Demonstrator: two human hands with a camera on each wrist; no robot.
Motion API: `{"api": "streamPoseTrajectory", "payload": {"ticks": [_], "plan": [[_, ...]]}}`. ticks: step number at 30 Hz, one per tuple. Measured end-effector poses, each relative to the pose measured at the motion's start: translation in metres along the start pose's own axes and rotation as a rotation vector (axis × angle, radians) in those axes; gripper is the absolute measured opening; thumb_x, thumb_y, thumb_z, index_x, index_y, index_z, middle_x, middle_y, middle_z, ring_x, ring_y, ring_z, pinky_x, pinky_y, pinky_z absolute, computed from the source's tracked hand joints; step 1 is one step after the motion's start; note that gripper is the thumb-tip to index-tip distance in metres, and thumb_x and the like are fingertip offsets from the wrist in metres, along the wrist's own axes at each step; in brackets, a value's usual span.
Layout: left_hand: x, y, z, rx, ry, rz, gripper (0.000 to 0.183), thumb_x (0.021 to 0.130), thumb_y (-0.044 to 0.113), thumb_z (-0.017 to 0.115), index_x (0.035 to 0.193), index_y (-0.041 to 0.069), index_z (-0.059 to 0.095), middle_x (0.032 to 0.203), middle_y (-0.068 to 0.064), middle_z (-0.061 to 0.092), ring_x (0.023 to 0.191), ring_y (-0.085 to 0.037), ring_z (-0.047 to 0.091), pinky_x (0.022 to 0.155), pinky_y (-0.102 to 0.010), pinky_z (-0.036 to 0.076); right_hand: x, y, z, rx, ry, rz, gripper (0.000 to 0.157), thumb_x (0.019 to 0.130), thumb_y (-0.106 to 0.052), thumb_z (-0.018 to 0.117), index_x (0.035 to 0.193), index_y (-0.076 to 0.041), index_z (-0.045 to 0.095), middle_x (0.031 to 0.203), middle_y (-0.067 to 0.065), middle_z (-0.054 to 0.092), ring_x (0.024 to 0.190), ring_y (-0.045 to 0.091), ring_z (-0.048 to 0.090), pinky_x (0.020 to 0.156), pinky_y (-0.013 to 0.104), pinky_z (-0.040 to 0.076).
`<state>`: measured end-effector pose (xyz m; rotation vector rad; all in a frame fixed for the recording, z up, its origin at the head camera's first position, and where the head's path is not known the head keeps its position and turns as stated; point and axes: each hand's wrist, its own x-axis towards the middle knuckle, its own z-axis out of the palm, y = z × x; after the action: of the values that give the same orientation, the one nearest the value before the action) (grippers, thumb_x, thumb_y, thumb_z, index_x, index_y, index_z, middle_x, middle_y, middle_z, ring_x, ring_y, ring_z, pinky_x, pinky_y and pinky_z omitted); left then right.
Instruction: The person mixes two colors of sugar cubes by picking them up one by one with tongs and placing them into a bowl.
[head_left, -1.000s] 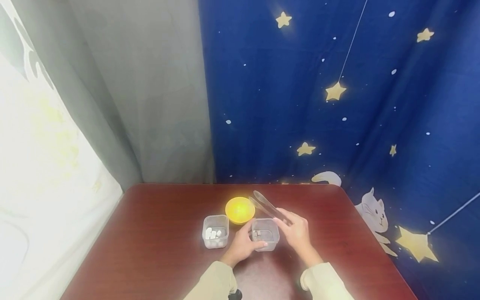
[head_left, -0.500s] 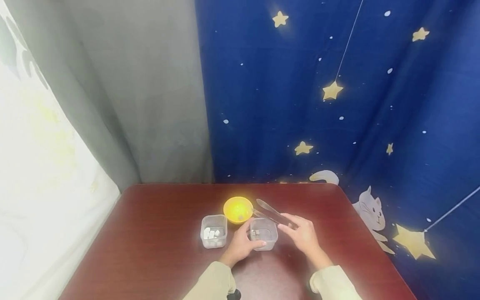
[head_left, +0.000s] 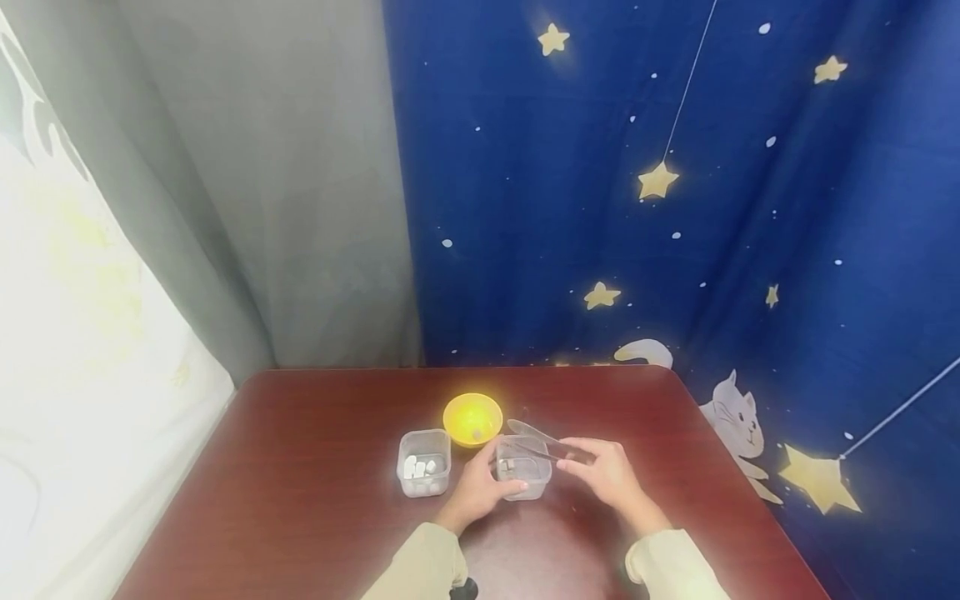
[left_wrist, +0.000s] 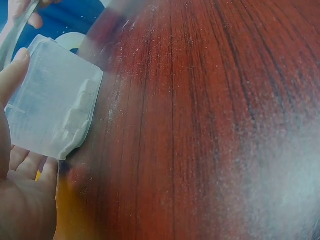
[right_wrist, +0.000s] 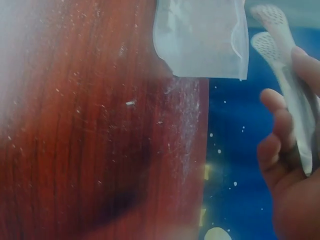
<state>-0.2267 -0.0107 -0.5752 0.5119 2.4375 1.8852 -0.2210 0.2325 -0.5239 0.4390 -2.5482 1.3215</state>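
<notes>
In the head view my left hand (head_left: 477, 490) holds a clear plastic container (head_left: 536, 490), thumb at the near side and fingers around its left. Several pale blocky pieces (left_wrist: 77, 115) show through its wall in the left wrist view. My right hand (head_left: 609, 477) grips a pair of tongs (head_left: 534, 432); the right wrist view shows their perforated tips (right_wrist: 270, 47) apart, with nothing between them. Those tips hang over the held container. Just beyond is a yellow bowl (head_left: 456, 414) with a small greyish piece (head_left: 477, 433) in it.
A second clear container (head_left: 444, 447), with several white pieces (head_left: 420, 468) inside, stands left of my left hand. Everything sits on a reddish-brown table (head_left: 322, 483). A blue star-patterned curtain (head_left: 525, 250) and a grey curtain (head_left: 322, 208) hang behind its far edge.
The tongs have moved from the yellow bowl's right edge back over the held container. A small greyish piece has come into sight in the bowl. My left hand keeps its hold.
</notes>
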Motion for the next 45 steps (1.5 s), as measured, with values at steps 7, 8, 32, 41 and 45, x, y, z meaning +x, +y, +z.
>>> {"api": "streamPoseTrajectory", "payload": {"ticks": [7,8,32,41,45], "plan": [[-0.001,-0.002,0.001,0.023,0.011,-0.002,0.084,0.075,0.022,0.085,0.145,0.008,0.041,0.134,-0.011,0.055,0.117,-0.027,0.057,0.095,-0.04,0.048,0.001,0.0,-0.005,-0.083,-0.119,0.01,0.032,0.074,-0.021,0.085,0.102,-0.01,0.074,0.084,0.003,0.071,0.072,0.009,0.066,0.066,0.026,0.055],[-0.001,-0.002,0.002,0.025,0.011,0.0,0.084,0.075,0.022,0.085,0.145,0.007,0.041,0.134,-0.011,0.056,0.116,-0.027,0.058,0.095,-0.039,0.048,0.001,-0.001,-0.006,-0.101,-0.134,0.004,0.031,0.074,-0.021,0.085,0.102,-0.011,0.074,0.082,0.001,0.071,0.07,0.007,0.064,0.065,0.026,0.054],[0.0,-0.002,0.001,0.029,0.008,-0.017,0.085,0.076,0.022,0.084,0.145,0.002,0.038,0.135,-0.014,0.055,0.119,-0.03,0.056,0.097,-0.039,0.046,-0.002,0.004,-0.017,0.03,-0.253,0.02,0.034,0.076,-0.005,0.08,0.108,-0.004,0.069,0.082,-0.002,0.068,0.074,0.013,0.066,0.066,0.027,0.054],[0.002,-0.002,0.003,0.018,0.002,-0.029,0.085,0.076,0.022,0.084,0.145,0.004,0.039,0.132,-0.012,0.056,0.116,-0.03,0.058,0.094,-0.038,0.049,-0.001,-0.001,-0.022,0.046,-0.292,-0.013,0.031,0.077,-0.001,0.077,0.106,-0.004,0.066,0.093,0.01,0.072,0.084,0.018,0.07,0.074,0.029,0.056],[0.002,-0.002,0.002,0.021,0.004,-0.027,0.085,0.076,0.022,0.084,0.145,0.003,0.039,0.132,-0.012,0.056,0.115,-0.029,0.058,0.094,-0.038,0.049,-0.003,0.0,-0.02,0.006,-0.228,-0.002,0.03,0.077,-0.007,0.079,0.106,-0.005,0.071,0.085,0.003,0.072,0.077,0.013,0.069,0.071,0.028,0.056]]}}
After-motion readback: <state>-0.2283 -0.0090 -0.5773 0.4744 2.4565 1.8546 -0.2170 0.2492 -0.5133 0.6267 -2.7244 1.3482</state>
